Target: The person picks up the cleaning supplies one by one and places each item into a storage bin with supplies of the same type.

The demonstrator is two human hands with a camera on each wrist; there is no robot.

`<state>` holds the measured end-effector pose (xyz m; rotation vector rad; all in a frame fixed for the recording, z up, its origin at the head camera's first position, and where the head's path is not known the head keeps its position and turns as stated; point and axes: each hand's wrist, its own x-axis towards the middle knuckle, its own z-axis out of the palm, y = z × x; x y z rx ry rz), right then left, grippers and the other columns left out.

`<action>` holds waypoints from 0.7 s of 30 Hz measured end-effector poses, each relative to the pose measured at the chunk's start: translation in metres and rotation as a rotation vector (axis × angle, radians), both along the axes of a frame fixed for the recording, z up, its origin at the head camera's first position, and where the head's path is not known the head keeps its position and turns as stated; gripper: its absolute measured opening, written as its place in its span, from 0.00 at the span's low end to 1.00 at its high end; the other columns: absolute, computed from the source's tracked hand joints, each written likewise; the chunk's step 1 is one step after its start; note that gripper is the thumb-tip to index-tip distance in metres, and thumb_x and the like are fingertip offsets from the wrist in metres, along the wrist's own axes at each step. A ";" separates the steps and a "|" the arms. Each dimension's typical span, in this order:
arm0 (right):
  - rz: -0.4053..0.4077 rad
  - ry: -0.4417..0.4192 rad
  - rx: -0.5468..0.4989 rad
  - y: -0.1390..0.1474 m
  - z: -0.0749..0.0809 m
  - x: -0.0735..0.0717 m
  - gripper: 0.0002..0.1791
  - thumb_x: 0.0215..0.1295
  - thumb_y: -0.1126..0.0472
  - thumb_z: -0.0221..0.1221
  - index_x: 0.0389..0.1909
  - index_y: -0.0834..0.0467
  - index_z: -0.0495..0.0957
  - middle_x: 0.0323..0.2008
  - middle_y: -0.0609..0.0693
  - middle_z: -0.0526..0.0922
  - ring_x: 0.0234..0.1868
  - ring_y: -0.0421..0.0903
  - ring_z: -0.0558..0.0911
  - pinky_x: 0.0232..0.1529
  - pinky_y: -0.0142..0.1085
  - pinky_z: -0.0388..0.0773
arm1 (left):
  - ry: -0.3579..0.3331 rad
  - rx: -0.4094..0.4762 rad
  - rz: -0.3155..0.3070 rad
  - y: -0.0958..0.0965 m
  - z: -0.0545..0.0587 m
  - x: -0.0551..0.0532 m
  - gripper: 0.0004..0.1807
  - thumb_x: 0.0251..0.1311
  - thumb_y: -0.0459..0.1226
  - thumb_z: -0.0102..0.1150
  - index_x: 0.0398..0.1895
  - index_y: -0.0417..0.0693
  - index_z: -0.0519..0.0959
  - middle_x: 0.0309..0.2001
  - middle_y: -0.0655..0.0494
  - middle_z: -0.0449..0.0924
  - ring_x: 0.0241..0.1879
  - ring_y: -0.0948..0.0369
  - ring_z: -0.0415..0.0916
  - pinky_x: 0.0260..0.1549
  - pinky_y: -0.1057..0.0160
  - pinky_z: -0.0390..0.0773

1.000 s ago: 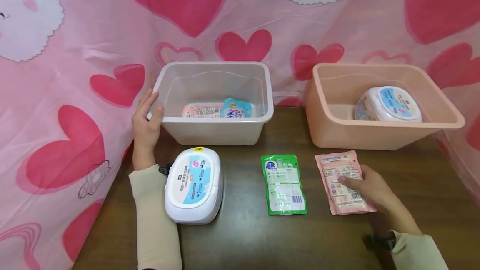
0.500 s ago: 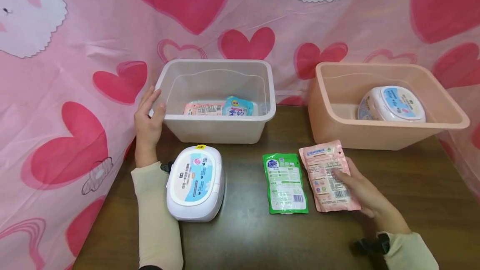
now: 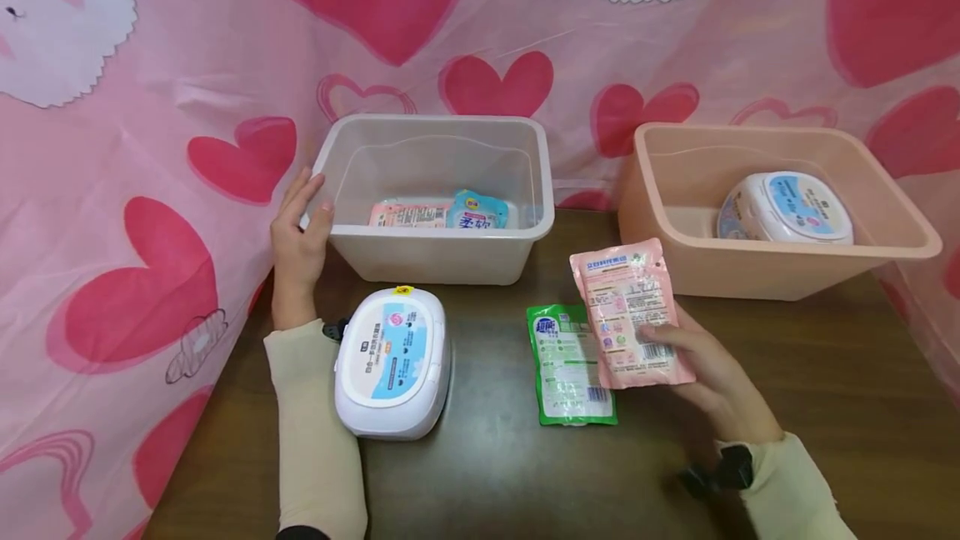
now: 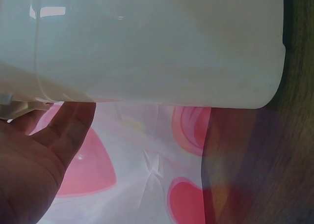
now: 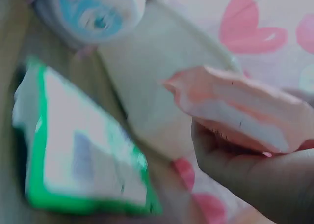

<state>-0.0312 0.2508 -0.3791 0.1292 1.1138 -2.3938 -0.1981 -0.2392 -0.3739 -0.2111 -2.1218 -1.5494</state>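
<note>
The right hand (image 3: pixel 708 373) grips a pink pouch (image 3: pixel 630 311) by its lower right corner, thumb laid across the printed face and the other fingers curled behind it; the pouch is lifted off the table (image 3: pixel 825 373) and tilts up and away from the fingertips, its top edge toward the peach bin (image 3: pixel 780 273); in the right wrist view the same pouch (image 5: pixel 245 108) sits pinched against the palm, blurred. Just to the left of those fingers, partly under the pouch's lower edge, a green pouch (image 3: pixel 566 373) lies flat on the table; the wrist view shows it (image 5: pixel 83 150) below and left of the hand.

The left hand (image 3: pixel 298 244) rests on the left end of the clear bin (image 3: pixel 435 261); its fingers are nearly straight, reaching up the outside of the wall, with the thumb hooked over the rim at the corner; the left wrist view shows the palm (image 4: pixel 34 160) close under the bin's pale wall (image 4: pixel 147 47). Beyond the fingertips, inside that bin, lie a pink packet (image 3: pixel 408 215) and a blue packet (image 3: pixel 476 211), side by side on the floor. Behind the wrist, just beside the forearm, a white wipes box (image 3: pixel 392 361) stands on the table with its blue label up.

Far to the right of both hands, a second white wipes box (image 3: pixel 787 207) leans inside the peach bin; a pink cloth with red hearts (image 3: pixel 150 190) hangs behind and to the left.
</note>
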 end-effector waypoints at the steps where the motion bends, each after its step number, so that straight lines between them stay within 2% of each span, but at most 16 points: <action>1: -0.017 -0.022 -0.036 -0.003 0.003 -0.001 0.37 0.76 0.73 0.44 0.76 0.44 0.43 0.58 0.55 0.79 0.55 0.55 0.82 0.58 0.55 0.75 | 0.001 0.000 -0.001 0.000 0.000 -0.001 0.28 0.63 0.42 0.60 0.68 0.47 0.77 0.73 0.55 0.67 0.72 0.59 0.60 0.71 0.54 0.59; 4: -0.062 -0.072 -0.118 -0.012 0.010 -0.005 0.37 0.77 0.72 0.45 0.76 0.44 0.43 0.61 0.55 0.77 0.59 0.56 0.79 0.62 0.56 0.71 | -0.002 -0.004 0.002 -0.001 0.000 -0.002 0.29 0.63 0.44 0.60 0.68 0.48 0.76 0.73 0.58 0.67 0.72 0.60 0.60 0.70 0.53 0.59; 7: -0.078 -0.058 -0.172 -0.021 0.015 -0.009 0.38 0.77 0.73 0.44 0.78 0.44 0.41 0.63 0.56 0.75 0.60 0.56 0.78 0.63 0.56 0.69 | -0.010 -0.002 0.003 -0.002 -0.002 -0.002 0.29 0.63 0.46 0.60 0.68 0.48 0.77 0.72 0.60 0.67 0.72 0.60 0.60 0.70 0.53 0.59; 16: -0.045 0.156 -0.241 -0.036 0.025 -0.023 0.35 0.75 0.77 0.36 0.77 0.50 0.41 0.62 0.58 0.74 0.59 0.55 0.78 0.58 0.53 0.76 | -0.004 -0.005 0.002 0.000 -0.002 -0.002 0.29 0.63 0.46 0.60 0.68 0.49 0.77 0.73 0.53 0.66 0.72 0.60 0.60 0.70 0.54 0.58; 21: -0.053 0.208 -0.288 -0.036 0.033 -0.029 0.37 0.74 0.78 0.33 0.78 0.49 0.40 0.64 0.59 0.71 0.61 0.56 0.76 0.60 0.53 0.75 | -0.003 -0.001 0.004 -0.001 -0.003 -0.002 0.29 0.64 0.46 0.59 0.68 0.49 0.76 0.73 0.53 0.65 0.72 0.60 0.60 0.70 0.53 0.59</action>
